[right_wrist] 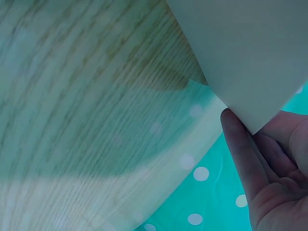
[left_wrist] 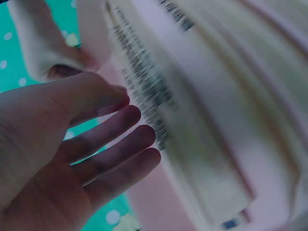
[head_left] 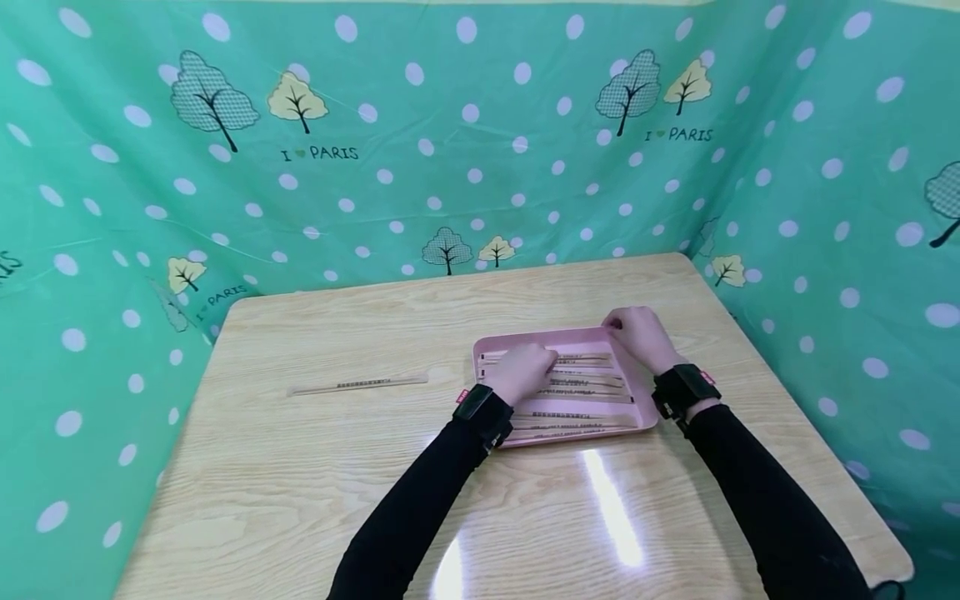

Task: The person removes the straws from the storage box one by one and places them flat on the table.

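Note:
A shallow pink tray [head_left: 645, 398] sits on the right half of the table. Side by side in it lie several long, slim wrapped sticks [head_left: 585, 392] with black printing. My left hand [head_left: 522, 372] is over the tray's left part. In the left wrist view, its fingers [left_wrist: 144, 137] are loosely bent beside the outermost printed wrapper [left_wrist: 144, 77], with thumb and index close together; no wrapper is plainly gripped. At the far right corner, my right hand [head_left: 641, 336] pinches the tray's rim, its finger [right_wrist: 236, 139] against the corner in the right wrist view.
One more wrapped stick [head_left: 360, 385] lies alone on the wooden table [head_left: 300, 483], left of the tray. Green dotted cloth [head_left: 450, 167] hangs behind the table and along both sides. Light glares off the wood [head_left: 611, 508] in front of the tray.

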`<state>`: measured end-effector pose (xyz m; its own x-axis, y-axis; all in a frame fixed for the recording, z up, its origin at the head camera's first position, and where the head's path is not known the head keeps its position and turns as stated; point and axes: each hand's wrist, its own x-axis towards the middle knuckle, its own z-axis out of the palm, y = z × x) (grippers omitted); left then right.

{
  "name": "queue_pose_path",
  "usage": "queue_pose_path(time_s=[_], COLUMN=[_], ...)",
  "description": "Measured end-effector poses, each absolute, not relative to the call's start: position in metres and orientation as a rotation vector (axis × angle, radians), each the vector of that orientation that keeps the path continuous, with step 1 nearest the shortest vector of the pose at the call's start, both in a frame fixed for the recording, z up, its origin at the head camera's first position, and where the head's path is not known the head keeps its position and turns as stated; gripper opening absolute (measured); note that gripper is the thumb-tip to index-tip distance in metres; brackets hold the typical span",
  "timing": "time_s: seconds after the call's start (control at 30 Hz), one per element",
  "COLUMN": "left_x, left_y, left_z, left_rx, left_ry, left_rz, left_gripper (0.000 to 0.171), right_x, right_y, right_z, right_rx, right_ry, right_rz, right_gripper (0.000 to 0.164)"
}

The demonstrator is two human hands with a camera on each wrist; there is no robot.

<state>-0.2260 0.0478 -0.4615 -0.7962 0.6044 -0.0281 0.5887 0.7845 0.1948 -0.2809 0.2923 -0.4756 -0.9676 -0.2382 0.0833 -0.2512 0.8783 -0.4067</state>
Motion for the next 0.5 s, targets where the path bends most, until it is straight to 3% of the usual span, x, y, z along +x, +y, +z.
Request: queue_pose_path(time_s=[0.5], left_x=[-0.2275], left_y=[0.0471], left_z=[-0.4715], left_rx=[0.999], left_ry=[2.906], left_rz=[0.292], left_gripper=[0.024], right_x=[-0.2808], right_y=[0.2903], right_z=[-0.4737], right_rx=[0.363], right_ry=[-3.035], right_rz=[0.676], right_gripper=[0.018])
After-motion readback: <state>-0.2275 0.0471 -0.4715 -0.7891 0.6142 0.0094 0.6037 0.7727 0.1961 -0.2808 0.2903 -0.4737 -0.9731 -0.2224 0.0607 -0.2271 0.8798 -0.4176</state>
